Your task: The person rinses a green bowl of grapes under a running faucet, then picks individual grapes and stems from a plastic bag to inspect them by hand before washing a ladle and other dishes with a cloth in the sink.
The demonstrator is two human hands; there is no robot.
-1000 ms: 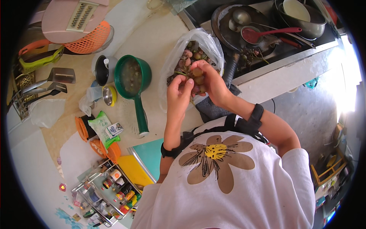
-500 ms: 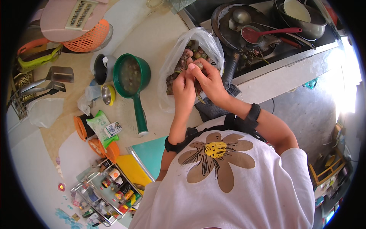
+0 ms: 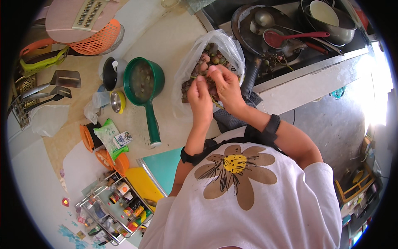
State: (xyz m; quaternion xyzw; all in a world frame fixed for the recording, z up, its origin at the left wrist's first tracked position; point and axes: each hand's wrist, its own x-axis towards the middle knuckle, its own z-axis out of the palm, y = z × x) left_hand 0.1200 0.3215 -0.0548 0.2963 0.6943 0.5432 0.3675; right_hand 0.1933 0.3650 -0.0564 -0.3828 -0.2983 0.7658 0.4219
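A clear plastic bag stands open on the counter with small round brownish-pink fruits and thin stems inside. Over its mouth, my left hand is closed, thumb pressed to the fingers. My right hand is beside it, also in a pinch, its fingertips a little apart from the left ones. What lies between the fingertips is too small to make out. A yellowish-green stem shows below, between the two hands. Left of the bag rests a long-handled green dipper with cloudy liquid and small lumps in it.
A stove at the upper right carries a dark wok, a red ladle and a metal pot. Along the left are an orange basket, a yellow-rimmed small bowl, a green packet and a bottle rack.
My fingertips have moved apart from each other, the right ones slightly up and to the right. The round fruit seen between them before is no longer visible there.
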